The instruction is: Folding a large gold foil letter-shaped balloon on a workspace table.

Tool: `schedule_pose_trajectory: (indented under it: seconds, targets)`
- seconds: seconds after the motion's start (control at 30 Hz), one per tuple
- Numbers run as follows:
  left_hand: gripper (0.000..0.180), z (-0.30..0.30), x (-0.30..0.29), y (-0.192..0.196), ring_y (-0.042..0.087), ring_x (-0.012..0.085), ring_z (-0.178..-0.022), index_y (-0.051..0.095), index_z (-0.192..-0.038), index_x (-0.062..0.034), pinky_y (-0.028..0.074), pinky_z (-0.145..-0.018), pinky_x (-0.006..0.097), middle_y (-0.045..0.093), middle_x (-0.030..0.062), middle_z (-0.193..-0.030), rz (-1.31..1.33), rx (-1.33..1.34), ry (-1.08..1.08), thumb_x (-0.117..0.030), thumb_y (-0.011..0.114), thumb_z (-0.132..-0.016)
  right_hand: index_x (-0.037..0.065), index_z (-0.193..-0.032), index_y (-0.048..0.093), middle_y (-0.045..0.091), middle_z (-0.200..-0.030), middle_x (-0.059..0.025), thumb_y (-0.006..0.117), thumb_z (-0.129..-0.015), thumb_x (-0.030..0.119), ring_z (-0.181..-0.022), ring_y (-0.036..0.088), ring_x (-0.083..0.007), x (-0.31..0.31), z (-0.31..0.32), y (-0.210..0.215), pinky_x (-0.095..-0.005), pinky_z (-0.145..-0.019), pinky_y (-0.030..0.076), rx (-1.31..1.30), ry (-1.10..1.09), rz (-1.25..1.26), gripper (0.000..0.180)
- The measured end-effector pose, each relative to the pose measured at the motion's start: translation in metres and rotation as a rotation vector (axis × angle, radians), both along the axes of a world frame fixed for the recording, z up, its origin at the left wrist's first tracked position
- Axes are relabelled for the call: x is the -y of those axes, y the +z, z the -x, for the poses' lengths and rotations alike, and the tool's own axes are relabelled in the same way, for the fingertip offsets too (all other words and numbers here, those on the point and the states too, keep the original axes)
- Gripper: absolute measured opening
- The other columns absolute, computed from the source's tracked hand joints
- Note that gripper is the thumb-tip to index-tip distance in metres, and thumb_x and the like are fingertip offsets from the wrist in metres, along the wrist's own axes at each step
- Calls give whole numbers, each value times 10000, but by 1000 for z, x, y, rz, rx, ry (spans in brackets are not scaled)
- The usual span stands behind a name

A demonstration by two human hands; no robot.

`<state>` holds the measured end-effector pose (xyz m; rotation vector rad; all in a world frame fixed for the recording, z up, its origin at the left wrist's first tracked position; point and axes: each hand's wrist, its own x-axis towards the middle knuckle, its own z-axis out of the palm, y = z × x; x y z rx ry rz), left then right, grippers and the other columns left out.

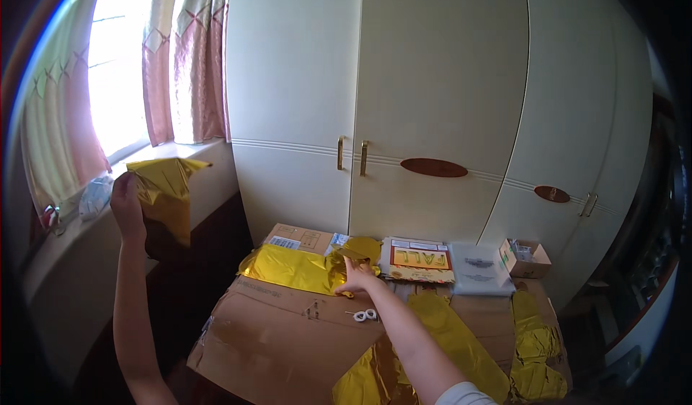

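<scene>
While a gold sheet [167, 196] is pinched in the left hand [127, 203] near the window [117, 66], crumpled foil [336, 266] on the cardboard [259, 333] is touched by the right hand [357, 277]; whether gripped cannot be told.

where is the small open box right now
In the head view, the small open box stands toward the right, beside the translucent packet, in front of the pale wardrobe.

PASS: low over bare cardboard [249, 333], left front; air between left hand [128, 199] and right hand [355, 275] | BLOCK: right forearm [411, 326] across middle; raised foil [166, 199], left; wardrobe [440, 81] behind; box [533, 266], right rear; white loops [365, 316] just beside right forearm
</scene>
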<state>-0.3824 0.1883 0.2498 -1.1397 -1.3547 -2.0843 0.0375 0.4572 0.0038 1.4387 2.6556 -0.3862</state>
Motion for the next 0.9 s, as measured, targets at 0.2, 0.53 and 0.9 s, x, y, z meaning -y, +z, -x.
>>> schedule_pose_trajectory:
  seconds: [0.2,0.53,0.9]
  targets:
    - [108,-88,34,4,557,63,-765,646,-963,1,464,-689,228,619,3,-825,351,-17,-97,-94,602,-934,108,-1544,-50,83,-1596,-232,693,-713,647,-1470,115,-403,-15,-7,5,-458,-1182,192,-196,-153,68,1239]
    - [92,-186,40,-11,568,51,-744,604,-894,11,492,-675,222,613,4,-791,651,-195,-589,18,671,-832,76,-1516,232,342,-1512,-168,679,-882,406,-1395,349,-314,65,-42,129,-430,-1119,335,-805,311,275,843]
    - [224,-335,57,23,654,173,-758,584,-953,-29,524,-639,288,664,69,-840,810,-922,-1019,-68,724,-782,113,-1500,285,420,-1448,-122,831,-733,378,-1372,340,-212,175,-134,245,-375,-1108,318,-733,700,761,978]
